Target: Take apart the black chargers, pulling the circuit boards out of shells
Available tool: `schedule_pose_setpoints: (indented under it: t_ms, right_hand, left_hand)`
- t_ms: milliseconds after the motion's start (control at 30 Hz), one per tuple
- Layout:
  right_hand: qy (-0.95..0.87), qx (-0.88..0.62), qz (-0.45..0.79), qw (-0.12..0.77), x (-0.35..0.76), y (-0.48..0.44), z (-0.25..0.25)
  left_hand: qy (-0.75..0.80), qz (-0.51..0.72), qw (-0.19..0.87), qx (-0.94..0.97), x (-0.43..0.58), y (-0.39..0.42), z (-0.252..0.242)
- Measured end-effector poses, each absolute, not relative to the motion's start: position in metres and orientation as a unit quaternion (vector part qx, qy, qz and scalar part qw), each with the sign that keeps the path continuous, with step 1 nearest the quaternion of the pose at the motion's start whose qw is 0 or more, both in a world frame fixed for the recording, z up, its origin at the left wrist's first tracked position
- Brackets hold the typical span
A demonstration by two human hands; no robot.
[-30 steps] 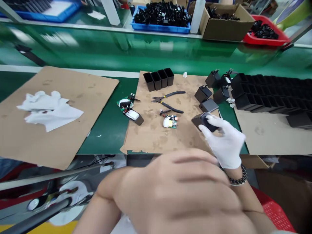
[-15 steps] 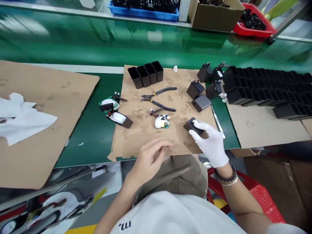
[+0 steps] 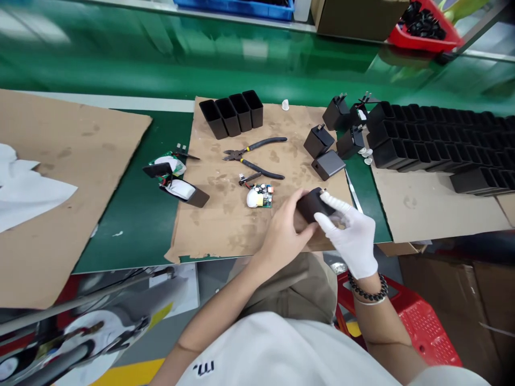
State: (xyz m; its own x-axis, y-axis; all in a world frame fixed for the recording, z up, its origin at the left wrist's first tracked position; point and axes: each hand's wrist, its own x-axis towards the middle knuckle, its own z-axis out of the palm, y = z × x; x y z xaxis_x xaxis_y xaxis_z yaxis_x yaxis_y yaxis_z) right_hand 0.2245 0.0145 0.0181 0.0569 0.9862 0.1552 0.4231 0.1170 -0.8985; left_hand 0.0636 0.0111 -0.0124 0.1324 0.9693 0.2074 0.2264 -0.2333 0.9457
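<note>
A black charger housing [image 3: 310, 206] is held just above the cardboard mat [image 3: 225, 230] near the table's front edge. My bare left hand [image 3: 285, 228] grips its left side between thumb and fingers. My right hand [image 3: 352, 231], in a white glove, is closed on its right end, and the fingers cover part of it. Left of the housing lies a small circuit board [image 3: 263, 196] with a white blob on it. Diagonal cutters [image 3: 241, 154] rest behind the board with their handles spread. Several black plug chargers [image 3: 318, 141] stand behind my right hand.
Open black cases [image 3: 232, 115] stand in a row at the back of the mat. Many more cases [image 3: 410, 140] are stacked on the right. Opened chargers with boards showing [image 3: 187, 192] lie left. A thin pale strip [image 3: 353, 190] lies right of the mat.
My left hand has moved right and up from the mat's front and taken hold of the housing. The housing has turned in my right hand.
</note>
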Motion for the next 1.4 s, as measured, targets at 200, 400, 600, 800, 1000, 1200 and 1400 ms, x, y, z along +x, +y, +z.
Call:
schedule_pose_setpoints:
  t_ms: [200,400,600,800,1000,1200,1400]
  right_hand:
    - [-0.357,-0.486,0.646,0.469,0.227,0.026,0.027]
    - [-0.248,-0.394,0.742,0.483,0.222,0.024,0.037]
    - [-0.193,-0.357,0.756,0.514,0.215,0.024,0.047]
    - [-0.303,-0.449,0.627,0.56,0.205,0.017,0.045]
    - [-0.578,-0.499,0.277,0.583,0.218,0.093,0.079]
    - [-0.764,-0.56,0.14,0.289,0.19,0.258,0.1]
    - [-0.788,-0.595,0.087,0.131,0.147,0.33,0.084]
  left_hand:
    - [0.439,0.567,0.448,0.534,0.059,0.004,-0.01]
    - [0.45,0.539,0.442,0.558,0.06,0.006,-0.01]
    - [0.45,0.505,0.434,0.595,0.057,0.007,-0.005]
    - [0.436,0.511,0.432,0.601,0.055,0.008,0.0]
    - [0.455,0.455,0.358,0.677,0.043,-0.016,-0.001]
    - [0.448,0.429,0.208,0.756,0.049,-0.023,-0.017]
    - [0.452,0.434,0.134,0.768,0.053,-0.021,-0.023]
